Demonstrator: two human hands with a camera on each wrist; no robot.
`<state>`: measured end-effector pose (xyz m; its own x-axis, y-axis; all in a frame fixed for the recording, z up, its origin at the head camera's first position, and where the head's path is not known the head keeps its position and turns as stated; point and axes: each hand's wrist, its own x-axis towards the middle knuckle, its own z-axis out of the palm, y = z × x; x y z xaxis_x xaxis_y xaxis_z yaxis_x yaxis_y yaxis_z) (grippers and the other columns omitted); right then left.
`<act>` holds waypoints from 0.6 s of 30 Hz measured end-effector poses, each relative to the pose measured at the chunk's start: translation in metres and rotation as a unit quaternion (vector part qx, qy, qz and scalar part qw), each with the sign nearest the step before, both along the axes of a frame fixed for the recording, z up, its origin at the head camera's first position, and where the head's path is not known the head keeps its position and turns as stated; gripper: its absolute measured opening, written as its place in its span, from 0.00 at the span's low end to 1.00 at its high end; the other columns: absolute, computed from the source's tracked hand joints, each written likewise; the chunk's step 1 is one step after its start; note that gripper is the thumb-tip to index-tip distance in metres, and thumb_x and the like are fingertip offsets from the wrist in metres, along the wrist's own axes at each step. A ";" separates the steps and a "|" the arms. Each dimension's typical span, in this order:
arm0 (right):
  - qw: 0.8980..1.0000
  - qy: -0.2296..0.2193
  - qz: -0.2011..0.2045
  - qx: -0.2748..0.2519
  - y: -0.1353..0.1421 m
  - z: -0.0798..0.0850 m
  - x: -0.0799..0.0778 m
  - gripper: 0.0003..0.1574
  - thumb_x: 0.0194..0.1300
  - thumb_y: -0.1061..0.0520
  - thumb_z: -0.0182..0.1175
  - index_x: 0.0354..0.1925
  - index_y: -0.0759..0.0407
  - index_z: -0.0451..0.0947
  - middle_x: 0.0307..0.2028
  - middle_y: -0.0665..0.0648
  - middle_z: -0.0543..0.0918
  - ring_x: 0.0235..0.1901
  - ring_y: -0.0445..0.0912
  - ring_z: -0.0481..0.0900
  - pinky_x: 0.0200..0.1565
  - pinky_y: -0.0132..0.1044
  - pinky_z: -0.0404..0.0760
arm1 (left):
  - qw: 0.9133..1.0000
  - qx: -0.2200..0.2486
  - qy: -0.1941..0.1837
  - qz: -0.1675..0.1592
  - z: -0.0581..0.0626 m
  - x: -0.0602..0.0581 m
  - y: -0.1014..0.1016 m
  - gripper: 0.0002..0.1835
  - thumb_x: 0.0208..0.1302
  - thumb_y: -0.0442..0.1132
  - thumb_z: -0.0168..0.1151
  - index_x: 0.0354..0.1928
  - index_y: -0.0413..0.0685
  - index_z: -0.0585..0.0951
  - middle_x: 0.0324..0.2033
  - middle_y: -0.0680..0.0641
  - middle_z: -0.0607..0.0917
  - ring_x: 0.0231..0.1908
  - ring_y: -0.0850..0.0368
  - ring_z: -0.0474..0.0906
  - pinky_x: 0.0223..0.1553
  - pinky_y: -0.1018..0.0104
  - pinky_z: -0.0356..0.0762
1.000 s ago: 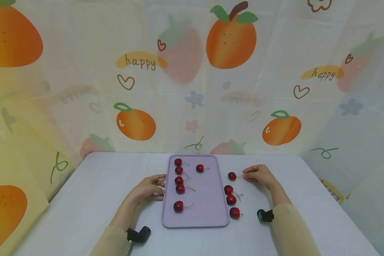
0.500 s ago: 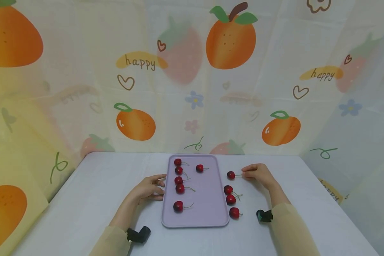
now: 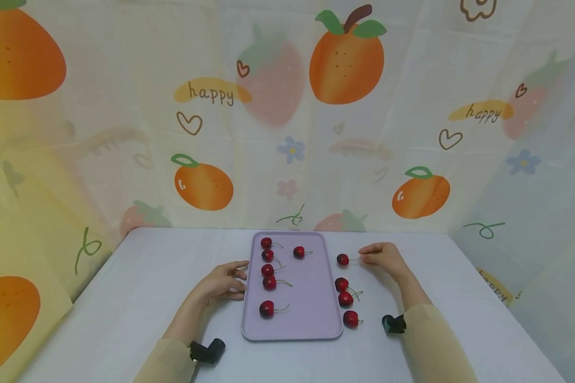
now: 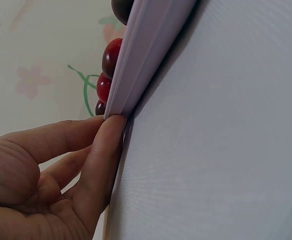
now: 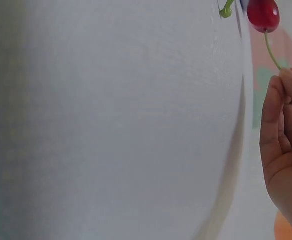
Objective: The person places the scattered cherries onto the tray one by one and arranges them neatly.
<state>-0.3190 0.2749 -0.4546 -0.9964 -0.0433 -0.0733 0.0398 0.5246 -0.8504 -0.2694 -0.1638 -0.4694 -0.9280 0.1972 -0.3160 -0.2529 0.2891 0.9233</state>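
My right hand (image 3: 383, 258) pinches the thin stem of a dark red cherry (image 3: 343, 259) between thumb and fingertips, to the right of the lilac tray (image 3: 311, 314). In the right wrist view, this cherry (image 5: 263, 15) extends from the fingertips by its green stem (image 5: 270, 49). My left hand (image 3: 222, 282) rests beside the tray's left side, fingers loosely bent, fingertips at its edge. The left wrist view has thumb and finger (image 4: 108, 132) right against the tray's rim. Several cherries (image 3: 269, 282) form a column along the tray's left part; another cherry (image 3: 299, 252) lies further right.
Right of the tray, near its edge, lie two cherries close together, a cherry (image 3: 342, 284) and a cherry (image 3: 346, 298), with a further cherry (image 3: 351, 319) nearer the front. A white cloth covers the table (image 3: 148, 276). A fruit-print curtain (image 3: 287, 175) hangs behind.
My right hand, holding the cherry by its stem, has shifted slightly left and away from me, toward the tray. The left hand and the tray have stayed put.
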 end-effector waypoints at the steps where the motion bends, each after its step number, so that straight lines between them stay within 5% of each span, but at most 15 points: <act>1: 1.000 0.002 0.000 -0.001 -0.001 0.000 0.000 0.18 0.63 0.60 0.65 0.49 0.70 0.82 0.45 0.63 0.88 0.34 0.35 0.83 0.45 0.31 0.89 | 1.000 0.001 0.001 -0.004 0.000 0.000 0.000 0.40 0.54 0.24 0.63 0.71 0.43 0.67 0.44 0.43 0.76 0.34 0.56 0.79 0.37 0.63 0.90; 18: 1.000 0.012 -0.008 0.000 -0.022 0.014 0.001 0.18 0.64 0.59 0.64 0.50 0.68 0.83 0.45 0.63 0.88 0.37 0.39 0.86 0.49 0.37 0.89 | 1.000 0.011 0.007 -0.026 -0.001 0.000 -0.002 0.41 0.53 0.23 0.63 0.72 0.39 0.63 0.44 0.43 0.76 0.33 0.58 0.80 0.36 0.63 0.90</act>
<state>-0.3181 0.2533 -0.4411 -0.9984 -0.0272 -0.0497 0.0282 0.5233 -0.8517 -0.2694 -0.1654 -0.4702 -0.9208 0.2521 -0.2975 -0.2246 0.2807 0.9331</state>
